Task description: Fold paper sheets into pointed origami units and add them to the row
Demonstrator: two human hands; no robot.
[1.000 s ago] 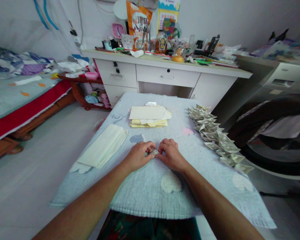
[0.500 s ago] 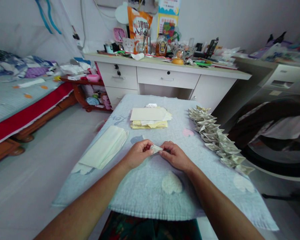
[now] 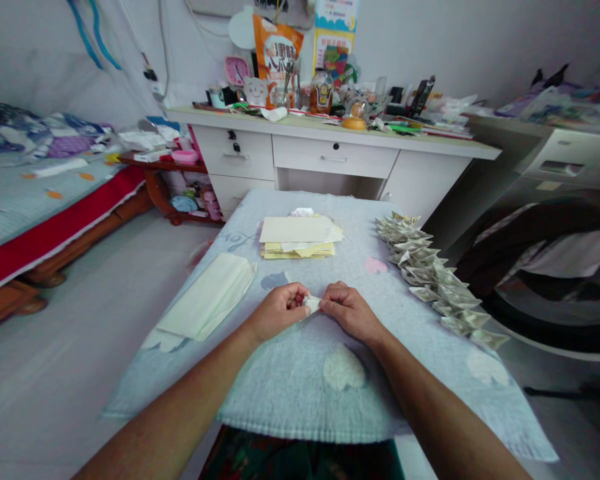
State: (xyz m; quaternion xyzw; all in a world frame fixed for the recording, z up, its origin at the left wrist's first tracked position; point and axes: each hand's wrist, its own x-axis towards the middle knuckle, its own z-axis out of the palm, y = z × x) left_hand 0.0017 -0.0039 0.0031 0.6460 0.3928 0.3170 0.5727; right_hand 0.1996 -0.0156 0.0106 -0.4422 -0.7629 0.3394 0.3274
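Note:
A small folded piece of paper (image 3: 312,304) is held between my two hands above the middle of the cloth-covered table. My left hand (image 3: 279,308) pinches its left end between thumb and fingers. On the other end, the thumb and forefinger of my right hand (image 3: 349,309) are closed. Fingers cover part of the paper, so its full shape is hidden. A stack of pale sheets (image 3: 207,297) lies to the left of my left hand. Beyond my hands is a pile of cream and yellow paper (image 3: 297,233). Rows of folded paper pieces with pointed ends (image 3: 433,280) stand along the right side.
A patterned light blue cloth (image 3: 300,393) covers the table. Behind it stands a white desk (image 3: 335,157) crowded with jars, a clock and a snack bag. To the right is a washing machine (image 3: 563,170); a bed (image 3: 65,193) is at the left.
The folded paper has turned slightly, and less of its pointed right end shows between my fingers. Both hands stay in nearly the same place, still pinching it.

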